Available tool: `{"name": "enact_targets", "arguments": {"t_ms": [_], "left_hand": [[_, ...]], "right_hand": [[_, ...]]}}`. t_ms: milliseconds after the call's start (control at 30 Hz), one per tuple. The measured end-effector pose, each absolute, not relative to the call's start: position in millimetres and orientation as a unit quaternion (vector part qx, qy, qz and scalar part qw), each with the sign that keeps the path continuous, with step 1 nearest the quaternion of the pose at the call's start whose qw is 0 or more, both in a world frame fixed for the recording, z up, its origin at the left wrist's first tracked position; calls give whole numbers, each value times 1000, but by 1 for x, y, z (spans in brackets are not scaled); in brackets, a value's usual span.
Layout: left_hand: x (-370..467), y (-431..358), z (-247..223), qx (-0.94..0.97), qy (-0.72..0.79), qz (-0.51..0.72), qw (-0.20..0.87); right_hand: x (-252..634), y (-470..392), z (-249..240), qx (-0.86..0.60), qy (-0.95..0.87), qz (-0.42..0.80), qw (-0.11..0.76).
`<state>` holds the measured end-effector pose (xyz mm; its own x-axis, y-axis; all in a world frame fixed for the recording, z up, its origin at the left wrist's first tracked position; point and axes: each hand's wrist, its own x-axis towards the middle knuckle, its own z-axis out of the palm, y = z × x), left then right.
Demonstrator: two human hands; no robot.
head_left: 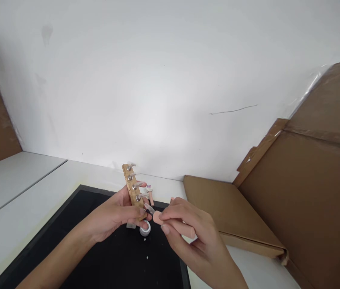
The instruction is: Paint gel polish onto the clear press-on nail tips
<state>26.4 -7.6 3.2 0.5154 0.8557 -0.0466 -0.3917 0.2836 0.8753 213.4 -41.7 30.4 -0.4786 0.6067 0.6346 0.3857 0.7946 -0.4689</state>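
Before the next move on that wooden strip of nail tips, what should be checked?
1. Left hand grips the wooden strip: ok.
2. Strip upright, pegs facing the right hand: ok.
3. Right hand holds the pink tool: ok.
4. Tool head touching the lowest nail tip: cannot tell.
5. Small jar upright on the black mat: ok.
6. Jar open: cannot tell.

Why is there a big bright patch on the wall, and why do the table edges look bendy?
In the head view, light spreads a soft bright glow across the white wall, fading to grey at the corners; the wide lens bends the table edges. The left hand, the wooden strip it holds, and the right hand look small and slightly soft, with hardly any shadow on the black mat.
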Motion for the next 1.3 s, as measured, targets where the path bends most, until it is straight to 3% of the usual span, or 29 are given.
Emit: {"name": "enact_targets", "arguments": {"t_ms": [1300], "left_hand": [[25,-6,1,441,264,409,754]], "right_hand": [[212,-41,32,-288,-853,129,415]]}}
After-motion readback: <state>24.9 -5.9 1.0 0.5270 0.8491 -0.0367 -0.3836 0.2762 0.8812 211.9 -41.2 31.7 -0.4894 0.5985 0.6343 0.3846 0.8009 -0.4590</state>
